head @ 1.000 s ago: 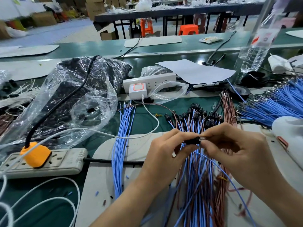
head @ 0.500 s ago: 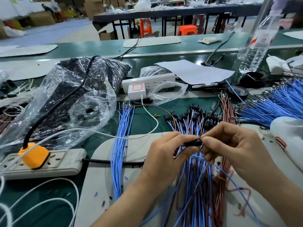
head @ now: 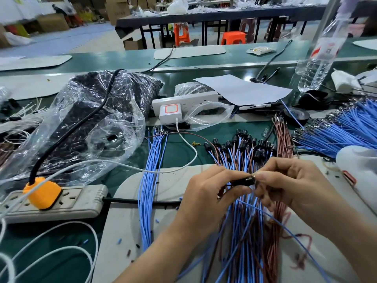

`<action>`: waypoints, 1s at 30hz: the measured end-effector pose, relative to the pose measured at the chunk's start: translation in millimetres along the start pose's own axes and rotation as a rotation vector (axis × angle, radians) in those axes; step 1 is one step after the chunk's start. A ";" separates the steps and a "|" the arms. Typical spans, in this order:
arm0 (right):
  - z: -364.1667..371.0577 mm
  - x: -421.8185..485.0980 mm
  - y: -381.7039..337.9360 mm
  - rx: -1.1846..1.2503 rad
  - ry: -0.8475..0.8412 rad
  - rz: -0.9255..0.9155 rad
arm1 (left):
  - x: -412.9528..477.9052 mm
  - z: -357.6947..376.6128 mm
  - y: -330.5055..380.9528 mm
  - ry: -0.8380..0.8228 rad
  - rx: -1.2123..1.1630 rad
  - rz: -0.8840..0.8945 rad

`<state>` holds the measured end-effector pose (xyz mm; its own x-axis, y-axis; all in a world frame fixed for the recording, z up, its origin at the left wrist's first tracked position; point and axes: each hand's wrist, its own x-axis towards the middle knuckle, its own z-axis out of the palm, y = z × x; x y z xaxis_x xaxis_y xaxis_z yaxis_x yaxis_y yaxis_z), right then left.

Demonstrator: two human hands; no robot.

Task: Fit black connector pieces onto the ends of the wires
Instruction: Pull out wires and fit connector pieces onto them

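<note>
Two bare hands meet above the pale grey mat (head: 142, 201) lying along the near edge of the green bench (head: 183, 152), right of its middle. The left hand (head: 208, 193) pinches a small black connector piece (head: 243, 181) between thumb and curled forefinger. The connector's long axis runs left to right across the bench, nearly level, its right end raised a little and pointing at the right hand (head: 295, 184). That hand's thumb and forefinger are closed tight at this end, the other fingers curled beneath. A thin blue wire (head: 283, 225) trails from under them toward the near right corner. The fingertips hide whether the wire's tip sits inside the connector.

Beneath the hands, a sheaf of blue and brown wires already capped with black connectors (head: 240, 144) fans toward the far edge. A loose bundle of bare blue wires (head: 151, 180) lies left of it. Near the left edge sit a clear plastic bag of black parts (head: 91, 119) and a grey power strip with an orange plug (head: 42, 193).
</note>
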<state>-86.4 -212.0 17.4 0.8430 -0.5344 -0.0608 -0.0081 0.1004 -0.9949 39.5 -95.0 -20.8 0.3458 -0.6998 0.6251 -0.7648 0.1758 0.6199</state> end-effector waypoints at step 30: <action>-8.1 0.0 -2.1 -0.017 -0.114 0.095 | -2.2 -1.1 2.6 -0.104 -0.074 -0.098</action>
<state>-90.7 -219.0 18.8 0.8936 -0.4244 -0.1462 -0.0992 0.1308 -0.9864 37.3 -92.2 -20.1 0.3553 -0.7834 0.5100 -0.6867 0.1514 0.7110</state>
